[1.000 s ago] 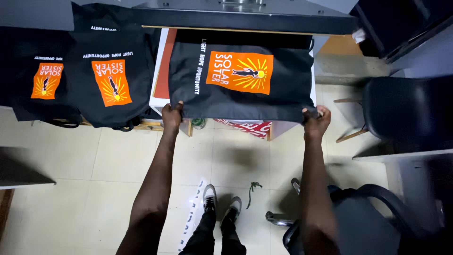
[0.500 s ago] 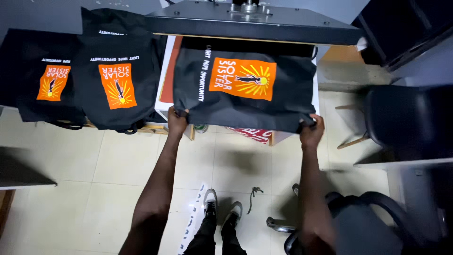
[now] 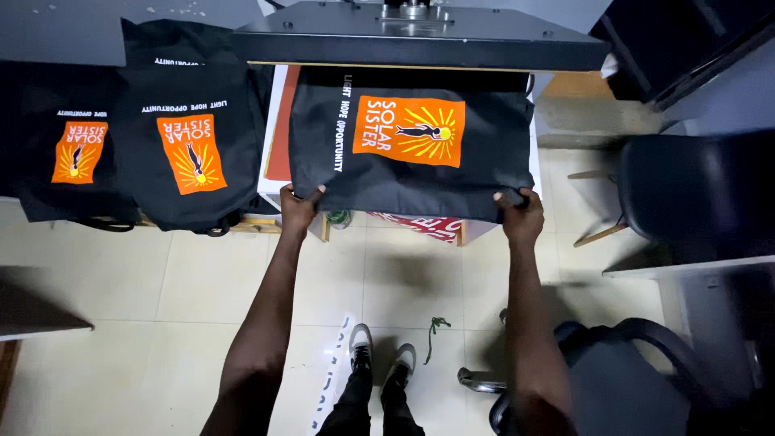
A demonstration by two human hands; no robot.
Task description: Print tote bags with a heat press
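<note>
Far left: two black printed bags (image 3: 173, 145) laid overlapping on a low surface, each bearing an orange rectangular print, handles hanging over the near edge. Contents of these bags not visible; both lie flat.

Centre: black tote bag (image 3: 408, 141) spread flat on the lower platen (image 3: 278, 121) of a heat press, orange print facing up, white lettering running along its left side. Far edge tucked beneath the raised dark upper plate (image 3: 420, 36). Appears flat; interior not visible.

Left hand (image 3: 299, 208) pinching the near left corner of the tote bag, fingers curled over the fabric edge. Right hand (image 3: 521, 218) pinching the near right corner, fingers closed on the hem. Both arms extended, near edge of the bag held taut between them.

Right: black chair (image 3: 686, 194) beside the press. Near right: second dark chair (image 3: 630, 379). Near centre: shoes (image 3: 379, 359) on pale floor tiles (image 3: 202, 282).
</note>
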